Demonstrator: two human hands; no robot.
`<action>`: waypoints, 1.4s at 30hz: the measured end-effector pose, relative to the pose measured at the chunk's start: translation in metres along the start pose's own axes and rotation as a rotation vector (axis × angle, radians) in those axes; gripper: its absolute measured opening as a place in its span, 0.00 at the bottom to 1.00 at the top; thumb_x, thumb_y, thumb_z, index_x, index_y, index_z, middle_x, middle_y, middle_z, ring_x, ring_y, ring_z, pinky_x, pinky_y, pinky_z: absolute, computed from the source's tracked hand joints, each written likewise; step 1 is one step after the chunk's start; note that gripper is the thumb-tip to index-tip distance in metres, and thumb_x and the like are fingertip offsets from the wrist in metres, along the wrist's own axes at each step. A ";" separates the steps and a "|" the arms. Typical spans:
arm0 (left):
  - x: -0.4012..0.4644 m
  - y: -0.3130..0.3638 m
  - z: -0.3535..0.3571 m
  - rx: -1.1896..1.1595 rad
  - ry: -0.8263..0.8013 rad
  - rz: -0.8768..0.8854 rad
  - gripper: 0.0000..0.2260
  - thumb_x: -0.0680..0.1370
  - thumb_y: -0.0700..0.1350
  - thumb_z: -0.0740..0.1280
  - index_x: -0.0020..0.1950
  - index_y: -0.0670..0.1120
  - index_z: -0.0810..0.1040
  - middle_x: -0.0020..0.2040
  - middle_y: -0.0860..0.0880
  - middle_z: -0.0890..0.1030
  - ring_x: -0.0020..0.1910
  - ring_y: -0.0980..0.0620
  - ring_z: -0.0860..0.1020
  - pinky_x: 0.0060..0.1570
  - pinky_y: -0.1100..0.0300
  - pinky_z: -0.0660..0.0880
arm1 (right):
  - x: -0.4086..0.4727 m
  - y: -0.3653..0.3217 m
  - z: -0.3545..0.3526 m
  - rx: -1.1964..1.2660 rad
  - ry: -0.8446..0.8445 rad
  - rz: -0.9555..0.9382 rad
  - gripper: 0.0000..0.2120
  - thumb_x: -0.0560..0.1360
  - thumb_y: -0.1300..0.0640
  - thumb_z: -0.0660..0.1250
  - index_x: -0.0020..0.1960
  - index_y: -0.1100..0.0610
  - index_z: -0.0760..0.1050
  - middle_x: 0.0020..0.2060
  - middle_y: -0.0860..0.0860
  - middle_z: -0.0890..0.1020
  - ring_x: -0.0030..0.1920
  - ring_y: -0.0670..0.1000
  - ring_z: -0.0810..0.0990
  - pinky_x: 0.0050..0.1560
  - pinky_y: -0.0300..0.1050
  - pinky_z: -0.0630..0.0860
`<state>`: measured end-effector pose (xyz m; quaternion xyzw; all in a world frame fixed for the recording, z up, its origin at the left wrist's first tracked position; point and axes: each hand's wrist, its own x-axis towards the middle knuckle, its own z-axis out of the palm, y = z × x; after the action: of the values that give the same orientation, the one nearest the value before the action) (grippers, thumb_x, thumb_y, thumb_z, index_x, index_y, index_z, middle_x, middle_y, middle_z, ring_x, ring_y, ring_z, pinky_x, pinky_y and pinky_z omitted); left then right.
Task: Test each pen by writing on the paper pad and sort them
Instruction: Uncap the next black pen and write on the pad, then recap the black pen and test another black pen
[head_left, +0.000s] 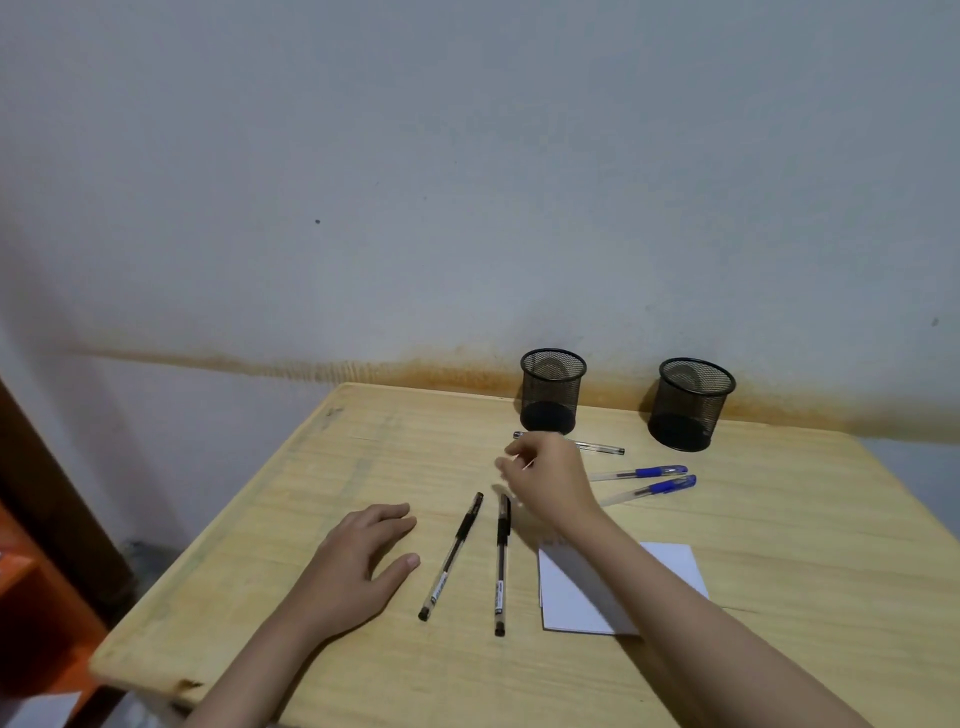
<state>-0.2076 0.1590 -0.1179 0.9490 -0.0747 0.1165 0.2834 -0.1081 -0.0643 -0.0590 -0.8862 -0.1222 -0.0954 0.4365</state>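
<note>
From the head camera, we look down on a pale wooden table (311, 649) pushed against a stained grey wall (363, 182); its left edge runs diagonally toward us, and a chipped near-left corner sits beside an orange shelf (31, 587).

Taking the white paper pad (670, 566) as our landmark: two black pens (451, 556) (502, 564) lie side by side just left of it, tips pointing away from us, not touching each other. Two blue-capped pens (641, 472) (652, 490) lie beyond the pad, close together, caps pointing right. A clear pen (597, 447) lies farther back still, partly hidden by our hand. Two black mesh cups (552, 391) (690, 402) stand upright beyond the pad, by the wall and well apart from each other. Bare tabletop stretches left of the black pens and right of the pad.

Our left hand (358, 566) rests flat on the wood, well left of the pad, fingers straight, grasping nothing. Our right forearm crosses over the pad's left half; the right hand (545, 483) hovers beyond the pad, near the clear pen, fingers bent downward. It is blurred, so we cannot tell whether it grips anything.
</note>
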 end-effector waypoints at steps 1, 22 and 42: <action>0.000 0.000 0.000 -0.001 0.000 -0.001 0.25 0.70 0.65 0.58 0.64 0.56 0.73 0.64 0.67 0.69 0.64 0.65 0.65 0.64 0.60 0.66 | 0.010 0.009 -0.004 -0.067 0.029 -0.007 0.09 0.74 0.58 0.69 0.51 0.61 0.81 0.41 0.54 0.83 0.41 0.50 0.79 0.42 0.40 0.72; 0.000 0.010 -0.010 -0.110 -0.026 -0.083 0.20 0.69 0.62 0.66 0.60 0.59 0.76 0.61 0.68 0.72 0.62 0.70 0.66 0.58 0.69 0.67 | 0.043 0.046 -0.048 -0.338 -0.074 -0.308 0.05 0.74 0.60 0.69 0.47 0.55 0.83 0.45 0.50 0.84 0.47 0.51 0.72 0.44 0.44 0.69; 0.020 0.160 0.006 -0.759 0.295 -0.127 0.09 0.69 0.34 0.73 0.43 0.47 0.84 0.38 0.57 0.85 0.40 0.60 0.83 0.39 0.72 0.75 | -0.068 0.015 -0.115 -0.214 0.125 -0.801 0.08 0.72 0.51 0.71 0.42 0.56 0.80 0.36 0.48 0.81 0.37 0.50 0.75 0.37 0.43 0.70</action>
<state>-0.2203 0.0213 -0.0341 0.7529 -0.0121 0.1976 0.6276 -0.1754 -0.1736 -0.0203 -0.8014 -0.4200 -0.3235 0.2771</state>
